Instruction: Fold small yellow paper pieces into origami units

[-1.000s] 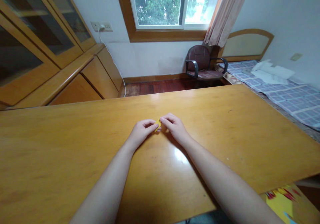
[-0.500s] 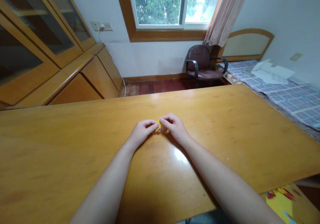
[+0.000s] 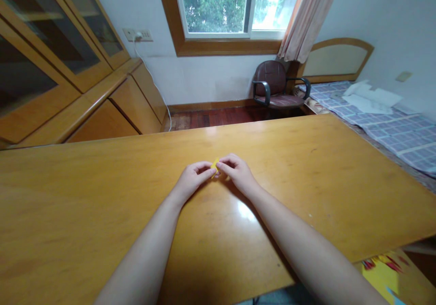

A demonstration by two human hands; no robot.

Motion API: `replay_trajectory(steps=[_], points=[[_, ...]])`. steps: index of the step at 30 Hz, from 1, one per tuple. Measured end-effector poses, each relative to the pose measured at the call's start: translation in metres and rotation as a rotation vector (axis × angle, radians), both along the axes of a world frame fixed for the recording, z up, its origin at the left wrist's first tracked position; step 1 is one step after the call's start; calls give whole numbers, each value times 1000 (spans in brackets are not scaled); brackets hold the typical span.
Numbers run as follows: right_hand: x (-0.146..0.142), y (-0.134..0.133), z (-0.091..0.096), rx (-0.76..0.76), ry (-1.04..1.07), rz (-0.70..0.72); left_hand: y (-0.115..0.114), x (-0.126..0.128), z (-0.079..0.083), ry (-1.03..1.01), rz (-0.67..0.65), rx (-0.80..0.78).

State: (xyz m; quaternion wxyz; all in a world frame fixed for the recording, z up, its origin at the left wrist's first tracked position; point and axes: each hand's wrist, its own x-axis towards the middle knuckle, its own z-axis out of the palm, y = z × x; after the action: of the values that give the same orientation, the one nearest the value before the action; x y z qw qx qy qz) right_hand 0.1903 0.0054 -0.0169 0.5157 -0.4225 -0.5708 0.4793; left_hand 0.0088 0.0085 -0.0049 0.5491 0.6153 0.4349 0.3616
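Observation:
Over the middle of the wooden table [image 3: 136, 187], a small piece of yellow paper [image 3: 214, 164] is pinched between both hands. Its shape looks folded, though the fingers cover much of it. My left hand [image 3: 193, 179] is closed, thumb and forefinger gripping the paper's left side. From the right, my right hand [image 3: 238, 172] is closed too, its thumb and fingertips on the other side of the paper. The fingertips of the two hands almost meet.
At the lower right, a yellow sheet [image 3: 379, 280] and red pieces lie on a lower surface. Wooden cabinets [image 3: 98, 123] stand on the left. Beyond the table are an office chair [image 3: 272, 85] and a bed [image 3: 381, 123] with white sheets of material on it.
Both hands keep hold of the yellow paper and have barely moved. The right thumb has shifted slightly left, and more of the paper's upper part shows.

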Motion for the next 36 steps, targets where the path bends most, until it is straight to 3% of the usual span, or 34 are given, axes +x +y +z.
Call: replay_trajectory(steps=[7,14,23,36], points=[[0,2,-3,-17,25,-29,0,1,3,14,26,15],[1,1,-1,5,-13,52,0,0,-1,-109,84,-49],[0,2,-4,-18,26,39,2,-1,-6,-155,47,-87],[-1,1,1,-127,84,50,-1,1,3,-7,52,-15]])
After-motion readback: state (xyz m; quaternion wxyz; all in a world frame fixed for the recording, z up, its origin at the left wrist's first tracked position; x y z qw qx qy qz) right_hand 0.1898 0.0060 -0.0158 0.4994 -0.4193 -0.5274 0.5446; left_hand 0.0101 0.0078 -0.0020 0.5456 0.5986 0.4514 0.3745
